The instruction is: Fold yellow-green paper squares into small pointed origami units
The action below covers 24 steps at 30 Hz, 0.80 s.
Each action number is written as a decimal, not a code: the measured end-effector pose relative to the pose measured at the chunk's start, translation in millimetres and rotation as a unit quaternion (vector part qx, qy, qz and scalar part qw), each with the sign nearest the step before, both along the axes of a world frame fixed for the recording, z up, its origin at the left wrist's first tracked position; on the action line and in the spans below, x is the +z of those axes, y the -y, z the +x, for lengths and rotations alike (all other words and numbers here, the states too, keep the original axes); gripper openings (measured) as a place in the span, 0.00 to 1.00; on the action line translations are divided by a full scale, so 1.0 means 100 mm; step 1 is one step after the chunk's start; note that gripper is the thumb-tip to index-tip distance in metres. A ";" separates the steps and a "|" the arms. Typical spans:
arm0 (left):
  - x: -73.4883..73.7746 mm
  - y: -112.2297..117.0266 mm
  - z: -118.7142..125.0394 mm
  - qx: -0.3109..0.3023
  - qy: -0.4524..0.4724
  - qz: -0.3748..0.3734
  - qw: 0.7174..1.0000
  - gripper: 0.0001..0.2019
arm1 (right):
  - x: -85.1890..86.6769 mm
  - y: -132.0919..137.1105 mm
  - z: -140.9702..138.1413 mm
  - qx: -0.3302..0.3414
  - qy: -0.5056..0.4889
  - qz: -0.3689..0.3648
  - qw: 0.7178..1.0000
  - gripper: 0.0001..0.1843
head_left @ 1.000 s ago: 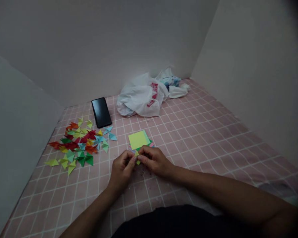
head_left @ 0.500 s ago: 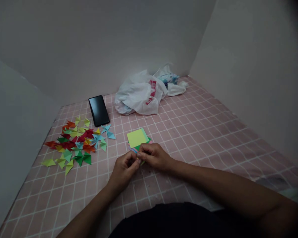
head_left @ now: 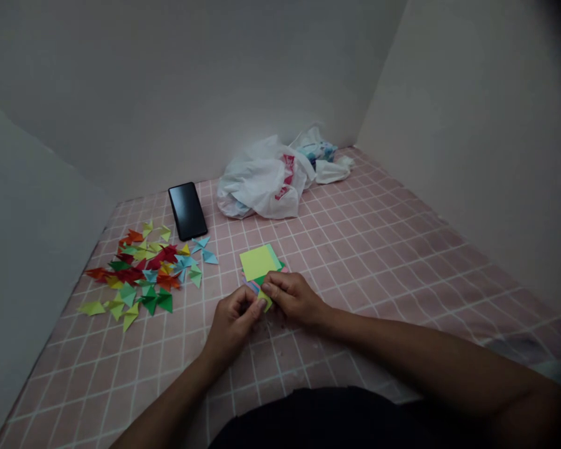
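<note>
A small folded piece of yellow-green origami paper [head_left: 264,302] is pinched between my two hands. My left hand [head_left: 234,317] grips its left side between thumb and fingers, and my right hand [head_left: 292,299] grips its upper right side. Just beyond my fingers lies a stack of square origami paper [head_left: 258,262], with a yellow sheet on top and green, blue and pink edges showing beneath. To the left, several small folded paper pieces [head_left: 148,300] in red, orange, yellow, green and light blue are scattered in a loose pile.
A black phone [head_left: 187,211] lies behind the folded pieces. A crumpled white plastic bag [head_left: 262,178] with red print sits near the back wall, with a blue-and-white package [head_left: 318,151] beside it. Everything rests on a pink checked cloth [head_left: 355,249] with walls around.
My fingers have shifted slightly apart, and more of the yellow-green paper shows between them. The view has moved a little; the stack and the folded pieces stay in place.
</note>
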<state>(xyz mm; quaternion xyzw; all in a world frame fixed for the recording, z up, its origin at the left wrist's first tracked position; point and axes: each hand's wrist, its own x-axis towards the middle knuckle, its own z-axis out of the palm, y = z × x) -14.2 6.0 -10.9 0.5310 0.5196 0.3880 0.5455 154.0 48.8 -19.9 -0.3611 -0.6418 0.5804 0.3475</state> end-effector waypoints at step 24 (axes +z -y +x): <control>0.03 -0.06 0.04 0.119 0.090 0.025 0.988 0.12 | 0.03 0.02 -0.05 0.005 -0.111 -0.104 0.988 0.09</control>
